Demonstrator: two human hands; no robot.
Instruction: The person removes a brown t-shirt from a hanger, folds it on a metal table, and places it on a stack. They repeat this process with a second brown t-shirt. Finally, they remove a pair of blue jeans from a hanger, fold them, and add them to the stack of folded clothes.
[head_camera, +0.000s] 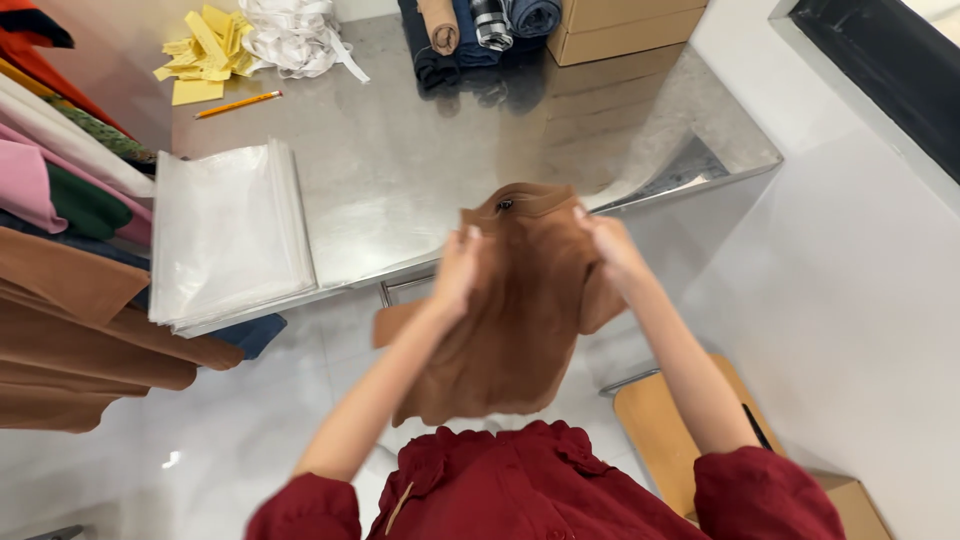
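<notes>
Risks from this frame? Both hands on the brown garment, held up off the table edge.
1. The brown garment hangs in the air, held only at its top by the left hand and right hand; a loose grip could drop it to the floor.
2. The stack of clear plastic bags overhangs the steel table edge; a swinging garment might knock it off.
3. The garment is motion-blurred, so a fold may land crooked.

Dark red ruffled blouse with short gathered sleeves, both forearms bare.
</notes>
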